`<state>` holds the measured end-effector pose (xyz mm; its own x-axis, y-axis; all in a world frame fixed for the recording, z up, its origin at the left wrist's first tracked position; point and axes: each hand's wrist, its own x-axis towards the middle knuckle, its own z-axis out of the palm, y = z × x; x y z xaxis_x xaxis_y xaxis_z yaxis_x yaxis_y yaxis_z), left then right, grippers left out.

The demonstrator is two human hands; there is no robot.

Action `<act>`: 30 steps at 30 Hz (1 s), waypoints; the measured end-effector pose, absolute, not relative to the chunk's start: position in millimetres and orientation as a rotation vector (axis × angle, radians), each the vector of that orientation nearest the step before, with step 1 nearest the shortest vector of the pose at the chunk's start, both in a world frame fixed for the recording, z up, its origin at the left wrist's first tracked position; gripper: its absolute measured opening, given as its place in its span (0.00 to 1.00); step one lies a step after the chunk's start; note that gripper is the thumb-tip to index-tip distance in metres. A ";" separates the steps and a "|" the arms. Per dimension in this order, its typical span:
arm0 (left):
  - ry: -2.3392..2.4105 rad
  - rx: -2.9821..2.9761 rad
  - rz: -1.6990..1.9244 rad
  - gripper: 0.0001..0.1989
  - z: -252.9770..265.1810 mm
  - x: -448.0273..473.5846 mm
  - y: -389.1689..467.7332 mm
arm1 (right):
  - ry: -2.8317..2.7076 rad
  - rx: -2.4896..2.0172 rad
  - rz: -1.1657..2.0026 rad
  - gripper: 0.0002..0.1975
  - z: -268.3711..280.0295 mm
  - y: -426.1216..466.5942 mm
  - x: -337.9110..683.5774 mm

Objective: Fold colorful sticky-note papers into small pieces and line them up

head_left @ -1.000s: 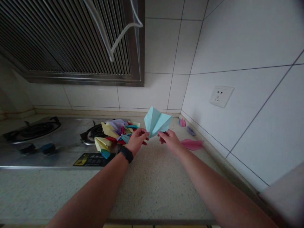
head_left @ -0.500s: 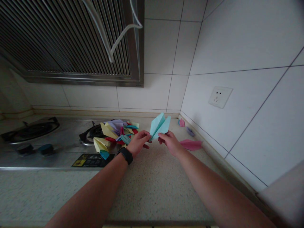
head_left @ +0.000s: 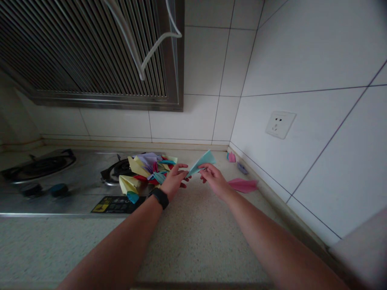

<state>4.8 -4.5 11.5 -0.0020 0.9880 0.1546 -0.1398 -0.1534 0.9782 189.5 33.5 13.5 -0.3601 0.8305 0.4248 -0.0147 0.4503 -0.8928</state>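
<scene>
A light blue paper plane [head_left: 202,160] is held above the counter, its wings folded together and its broader end pointing up and away to the right. My right hand [head_left: 212,177] pinches its lower right edge. At the plane's lower left tip, my left hand [head_left: 175,177] has thumb and fingers closed on the paper; a black watch is on that wrist. Just left of this hand lies a heap of folded paper planes [head_left: 148,167] in yellow, purple, red and blue. Beyond my right hand, a pink folded paper [head_left: 243,185] rests on the counter.
The heap sits partly on the gas stove [head_left: 81,173], over its right burner. Small folded papers [head_left: 231,157] and a purple one [head_left: 242,168] lie by the right wall. A range hood [head_left: 105,98] hangs above, with a white cable [head_left: 157,42]. A socket [head_left: 281,125] is on the wall.
The plane's spread wings have come together, so it now looks flat and narrow, tilted further to the right. Both hands stay in nearly the same place.
</scene>
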 end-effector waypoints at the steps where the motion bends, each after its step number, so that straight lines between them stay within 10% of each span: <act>1: 1.025 1.229 1.374 0.19 11.4 4.9 -4.7 | -1.706 -0.728 1.041 0.16 13.1 34.4 189.6; 30: 1.149 1.250 1.289 0.18 4.3 -2.2 3.6 | -1.516 -0.774 0.563 0.15 12.3 54.4 198.1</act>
<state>-2.2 3.6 4.3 -0.0057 0.9962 0.0870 -0.0276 -0.0871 0.9958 198.1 54.4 12.3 0.0070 0.7516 0.6596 0.1391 0.6525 -0.7449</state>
